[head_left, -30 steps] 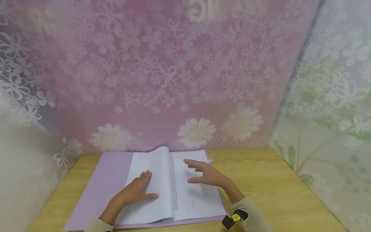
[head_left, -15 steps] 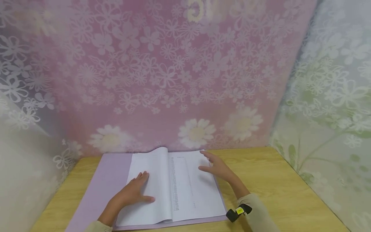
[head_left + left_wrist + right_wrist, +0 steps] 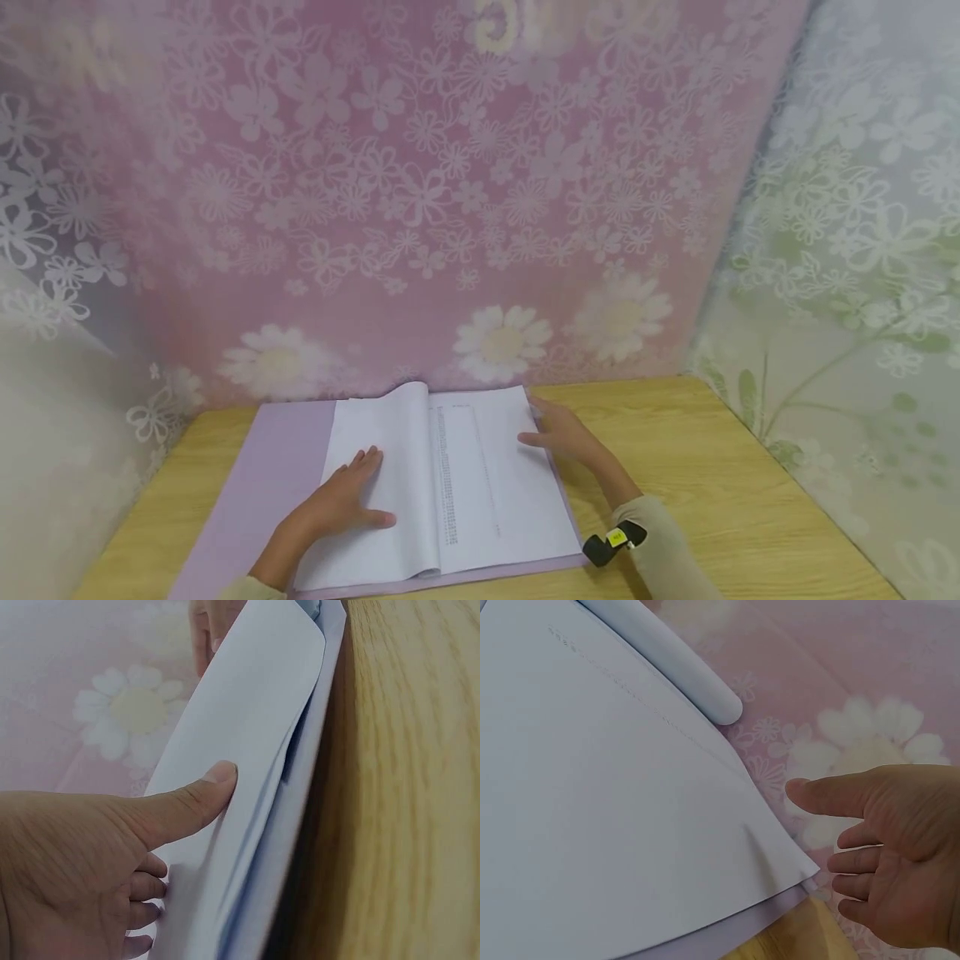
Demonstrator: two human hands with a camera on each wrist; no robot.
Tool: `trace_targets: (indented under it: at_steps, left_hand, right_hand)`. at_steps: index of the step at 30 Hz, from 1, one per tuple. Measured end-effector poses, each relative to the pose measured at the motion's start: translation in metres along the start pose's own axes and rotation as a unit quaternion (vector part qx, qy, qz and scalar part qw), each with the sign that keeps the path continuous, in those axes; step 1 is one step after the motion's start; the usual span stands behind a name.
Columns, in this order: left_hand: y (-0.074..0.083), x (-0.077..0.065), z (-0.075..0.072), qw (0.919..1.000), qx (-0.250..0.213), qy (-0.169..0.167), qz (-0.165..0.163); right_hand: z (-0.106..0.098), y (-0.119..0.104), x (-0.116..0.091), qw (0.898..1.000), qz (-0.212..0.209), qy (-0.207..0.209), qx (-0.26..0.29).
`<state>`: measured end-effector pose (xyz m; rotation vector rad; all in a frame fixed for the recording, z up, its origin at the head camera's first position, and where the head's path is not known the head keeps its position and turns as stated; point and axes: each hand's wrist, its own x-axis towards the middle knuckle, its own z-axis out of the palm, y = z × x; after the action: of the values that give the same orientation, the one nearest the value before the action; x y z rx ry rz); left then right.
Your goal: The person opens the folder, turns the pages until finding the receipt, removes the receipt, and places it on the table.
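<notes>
A lilac folder (image 3: 277, 467) lies spread on the table, holding white sheets. Blank page backs (image 3: 360, 550) are turned over to the left and bulge into a roll beside the spine. On the right, the printed page (image 3: 517, 492) carries narrow columns of small text. My left hand (image 3: 341, 500) rests on the turned-over sheets, fingers extended and thumb spread; its thumb lies along the paper in the left wrist view. Up by the right page's top corner, my right hand (image 3: 566, 433) has its thumb over the paper and loosely extended fingers just past the edge, gripping nothing.
Beneath the folder is a wood-grain table (image 3: 675, 467). A pink flowered backdrop (image 3: 420, 208) rises right behind it, and pale flowered panels flank both sides. A black strap (image 3: 615, 542) with a yellow label circles my right sleeve.
My right hand has moved rightward from above the middle of the printed page to its right edge. The left hand stays on the turned sheets. The view has shifted slightly.
</notes>
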<state>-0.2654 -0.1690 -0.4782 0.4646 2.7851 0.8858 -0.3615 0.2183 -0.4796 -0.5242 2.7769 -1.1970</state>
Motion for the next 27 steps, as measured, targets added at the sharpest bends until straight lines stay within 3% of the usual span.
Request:
trace_targets:
  at_steps: [4,12,18,27]
  left_hand:
    - [0.0,-0.001,0.001,1.0,-0.002,0.0,0.0]
    - [0.0,0.0,0.0,0.9999,0.008,-0.001,0.006]
    - [0.0,0.002,-0.002,0.9998,0.016,0.003,0.013]
    - [-0.001,-0.001,0.002,1.0,-0.004,0.0,0.003]
  right_hand:
    - [0.002,0.003,0.001,1.0,0.0,-0.012,-0.005]
    - [0.011,0.018,0.001,0.999,0.045,-0.023,-0.003]
    - [0.012,0.017,0.002,0.998,0.059,-0.019,-0.001]
    - [0.01,0.009,0.0,0.999,0.045,-0.019,0.004]
